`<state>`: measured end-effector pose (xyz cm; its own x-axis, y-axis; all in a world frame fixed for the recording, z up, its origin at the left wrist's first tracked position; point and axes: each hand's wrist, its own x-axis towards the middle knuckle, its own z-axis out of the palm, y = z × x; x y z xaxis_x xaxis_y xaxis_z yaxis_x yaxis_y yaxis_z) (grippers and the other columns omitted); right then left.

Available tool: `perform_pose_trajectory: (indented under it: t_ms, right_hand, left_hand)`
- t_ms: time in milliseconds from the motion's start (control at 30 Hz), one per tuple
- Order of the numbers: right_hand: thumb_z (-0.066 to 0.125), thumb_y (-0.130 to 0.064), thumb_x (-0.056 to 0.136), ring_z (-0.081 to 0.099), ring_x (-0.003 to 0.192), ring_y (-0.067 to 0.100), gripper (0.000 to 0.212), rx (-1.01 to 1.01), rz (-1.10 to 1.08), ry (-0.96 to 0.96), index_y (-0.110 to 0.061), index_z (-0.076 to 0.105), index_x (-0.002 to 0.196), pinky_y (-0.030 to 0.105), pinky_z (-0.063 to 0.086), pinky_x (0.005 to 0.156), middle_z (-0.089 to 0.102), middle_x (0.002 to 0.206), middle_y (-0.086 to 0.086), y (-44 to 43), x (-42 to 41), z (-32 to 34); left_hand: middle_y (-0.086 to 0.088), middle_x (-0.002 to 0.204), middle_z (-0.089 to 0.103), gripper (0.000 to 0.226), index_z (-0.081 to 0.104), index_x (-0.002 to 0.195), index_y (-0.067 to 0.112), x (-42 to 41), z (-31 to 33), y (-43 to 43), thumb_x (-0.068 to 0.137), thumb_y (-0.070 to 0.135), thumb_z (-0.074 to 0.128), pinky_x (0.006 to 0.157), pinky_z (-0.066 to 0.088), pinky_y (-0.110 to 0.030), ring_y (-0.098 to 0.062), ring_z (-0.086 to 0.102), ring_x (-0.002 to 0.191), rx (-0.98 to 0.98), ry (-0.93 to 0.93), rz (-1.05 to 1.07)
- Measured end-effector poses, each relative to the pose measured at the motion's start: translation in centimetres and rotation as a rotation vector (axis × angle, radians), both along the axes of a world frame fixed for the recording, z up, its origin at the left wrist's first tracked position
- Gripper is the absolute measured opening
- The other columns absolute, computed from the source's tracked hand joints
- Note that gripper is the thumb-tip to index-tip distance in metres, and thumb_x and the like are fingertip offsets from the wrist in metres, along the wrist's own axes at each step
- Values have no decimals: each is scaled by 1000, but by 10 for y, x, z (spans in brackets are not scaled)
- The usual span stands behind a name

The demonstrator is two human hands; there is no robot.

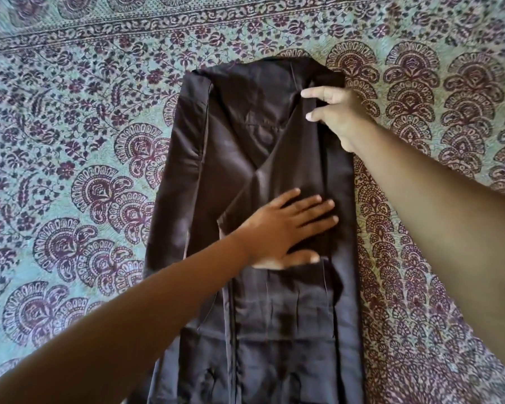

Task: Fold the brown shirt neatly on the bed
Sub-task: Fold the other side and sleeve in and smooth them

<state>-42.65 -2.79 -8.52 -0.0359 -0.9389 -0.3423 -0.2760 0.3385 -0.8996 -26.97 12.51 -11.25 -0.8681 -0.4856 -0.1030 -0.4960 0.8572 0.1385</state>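
The brown shirt [245, 135] lies flat on the bed as a long narrow strip, both sides folded inward, its collar end far from me. My left hand [286, 228] rests palm down, fingers spread, on the middle of the shirt over a folded sleeve. My right hand [333, 115] is at the shirt's upper right, thumb and fingers pinching the folded edge near the shoulder. The shirt's lower end runs out of view at the bottom.
The bed is covered by a green sheet [70, 147] printed with maroon paisley and flowers, with a patterned border band [187, 23] along the far side. Bare sheet lies on both sides of the shirt.
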Motion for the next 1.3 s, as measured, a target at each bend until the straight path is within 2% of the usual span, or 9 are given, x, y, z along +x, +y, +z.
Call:
perform_pose_trajectory:
  t_ms: [167,267,367,533,667,867,1000,1167,1300]
  right_hand:
    - [60,8,75,43,108,2,56,-70,36,70,-18,55,124,6,36,80,53,126,3,-1,2,-5]
    - [61,6,76,48,86,1,58,-106,75,186,-19,53,128,4,37,72,48,114,-3,-1,3,-4]
    - [60,6,77,44,67,-3,60,-137,97,285,-19,51,130,-3,34,60,49,111,-7,0,8,-5]
    - [56,3,78,43,97,7,58,-187,125,467,-20,51,131,17,39,94,52,131,7,-2,9,-8]
    - [53,3,80,48,120,22,58,-200,158,491,-19,47,133,24,38,102,47,136,8,1,10,-9]
    - [49,-13,84,33,133,32,52,-405,153,811,-11,43,135,34,27,109,30,147,16,47,22,-6]
    - [45,-17,86,51,120,36,40,-674,401,693,1,56,121,42,39,102,54,130,21,108,19,-17]
    - [33,-33,98,9,145,22,57,-380,745,907,-11,15,147,36,7,116,8,157,9,127,11,-32]
    - [30,-34,99,2,145,18,59,-280,780,988,-14,5,149,34,2,117,-2,158,5,122,16,-19]
  left_hand:
    - [-6,154,27,58,29,145,22,5,13,-2,94,49,29,115,13,-39,-22,27,141,86,101,-115]
    - [-6,153,27,58,29,145,22,13,19,-41,95,48,23,115,10,-40,-22,25,142,24,46,99]
    - [-3,156,18,61,22,147,28,18,11,-49,93,53,11,117,3,-42,-21,15,145,36,-81,70]
    - [-3,153,29,56,35,142,30,19,7,47,92,54,26,116,7,-46,-22,25,142,115,35,-195]
    - [-2,154,25,56,33,144,29,20,15,112,93,51,37,119,5,-43,-20,21,143,225,63,-457]
    - [-7,152,30,55,32,144,23,31,10,54,95,47,30,116,13,-43,-22,27,141,54,32,-51]
    - [-6,154,26,56,26,146,24,38,0,42,96,49,26,116,11,-45,-22,24,142,19,-94,-57]
    - [-5,155,23,61,20,148,21,37,2,78,95,51,26,116,8,-47,-21,20,143,39,-51,-150]
    - [-3,156,18,66,17,148,21,37,1,173,94,55,30,118,4,-47,-19,14,144,155,-16,-312]
